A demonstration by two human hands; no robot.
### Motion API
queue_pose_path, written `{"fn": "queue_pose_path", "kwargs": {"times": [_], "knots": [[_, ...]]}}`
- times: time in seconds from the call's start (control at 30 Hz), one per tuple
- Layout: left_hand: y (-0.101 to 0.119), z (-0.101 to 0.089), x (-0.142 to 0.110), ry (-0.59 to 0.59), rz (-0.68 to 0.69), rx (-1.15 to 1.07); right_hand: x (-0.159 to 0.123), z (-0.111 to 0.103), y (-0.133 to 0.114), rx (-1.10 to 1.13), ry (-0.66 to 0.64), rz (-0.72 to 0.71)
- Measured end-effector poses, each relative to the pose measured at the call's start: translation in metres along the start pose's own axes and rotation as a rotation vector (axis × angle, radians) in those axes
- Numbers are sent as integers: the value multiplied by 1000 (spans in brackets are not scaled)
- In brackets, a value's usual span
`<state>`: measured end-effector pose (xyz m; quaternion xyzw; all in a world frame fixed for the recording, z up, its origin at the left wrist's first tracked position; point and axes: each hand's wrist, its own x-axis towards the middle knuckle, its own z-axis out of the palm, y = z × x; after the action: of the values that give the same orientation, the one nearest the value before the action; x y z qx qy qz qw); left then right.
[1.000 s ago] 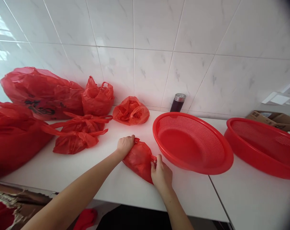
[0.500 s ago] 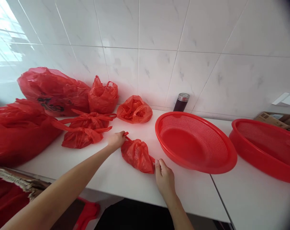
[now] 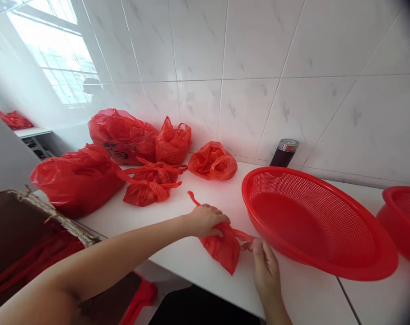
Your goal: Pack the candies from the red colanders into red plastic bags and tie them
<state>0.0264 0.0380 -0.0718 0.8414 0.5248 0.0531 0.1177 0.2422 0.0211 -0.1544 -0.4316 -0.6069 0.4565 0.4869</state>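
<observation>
Head view: small red thin-plastic bag (image 3: 225, 253) lies on white worktop (image 3: 232, 196), just beside perforated red plastic basket (image 3: 293, 221). Left hand (image 3: 205, 221) lies over bag's upper part, fingers curled onto it, likely bracing it against pull. Right hand (image 3: 266, 268) grasps red plastic strap (image 3: 244, 235) between thumb and fingers, probably for tension. Dark metal-capped flask (image 3: 283, 154) stands behind basket, presumably clear of hands.
</observation>
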Motion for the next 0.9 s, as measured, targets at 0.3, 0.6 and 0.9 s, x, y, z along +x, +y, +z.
{"fn": "queue_pose_path", "kwargs": {"times": [0.3, 0.6, 0.9], "knots": [[-39, -45, -75, -36, -200, -16, 5, 2, 11, 25, 73, 126], [-137, -86, -162, -91, -639, 10, 3, 11, 16, -171, -89, 116], [-137, -88, -190, -17, -815, 101, 3, 9, 19, -218, -103, 92]]}}
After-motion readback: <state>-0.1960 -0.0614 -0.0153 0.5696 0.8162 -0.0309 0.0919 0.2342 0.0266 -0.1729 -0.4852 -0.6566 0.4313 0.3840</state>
